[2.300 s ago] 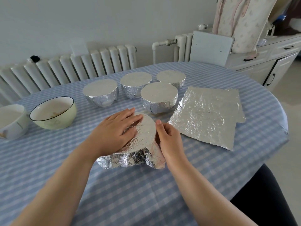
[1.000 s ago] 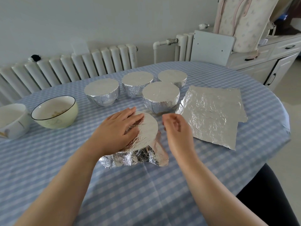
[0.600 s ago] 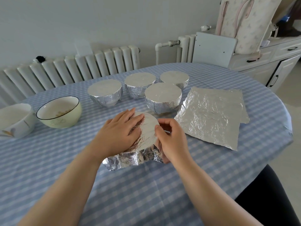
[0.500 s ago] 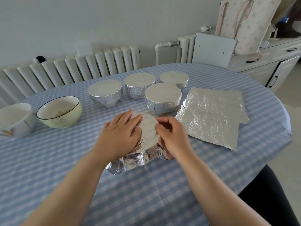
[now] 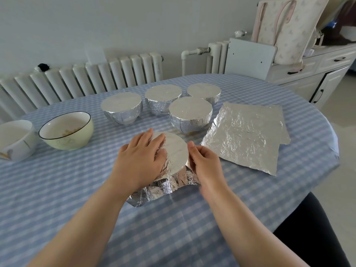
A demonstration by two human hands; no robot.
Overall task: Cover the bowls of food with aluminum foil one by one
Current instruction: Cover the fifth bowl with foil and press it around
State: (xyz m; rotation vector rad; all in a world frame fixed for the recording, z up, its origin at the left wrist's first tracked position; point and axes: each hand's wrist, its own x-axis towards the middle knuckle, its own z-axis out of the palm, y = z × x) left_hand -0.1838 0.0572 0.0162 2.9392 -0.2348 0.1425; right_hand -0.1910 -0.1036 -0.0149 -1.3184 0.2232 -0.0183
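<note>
I have my left hand (image 5: 141, 160) laid flat, fingers straight and together, pressing on the left half of the smooth silver foil stretched over the round bowl (image 5: 174, 153) in front of me. My right hand (image 5: 205, 163) sits against that bowl's right side, fingers curled in and pressing the crumpled foil skirt (image 5: 165, 185) against the wall, thumb up at the rim. The bowl lies between both hands, touching each; loose foil flares out below my left wrist onto the blue-and-white checked tablecloth (image 5: 173, 228).

Just right of my right hand lies a flat stack of crinkled aluminium foil sheets (image 5: 244, 134), apart from the fingers. Beyond my fingertips stand four foil-wrapped bowls: the nearest one (image 5: 190, 113) just past my right hand, the left one (image 5: 121, 107) beyond my left hand, and two farther back (image 5: 163, 99) (image 5: 203, 92).

Well to the left of my left hand sit an uncovered pale-green bowl with a dark rim (image 5: 66, 131) and, beside it, an uncovered white bowl (image 5: 15, 139).
</note>
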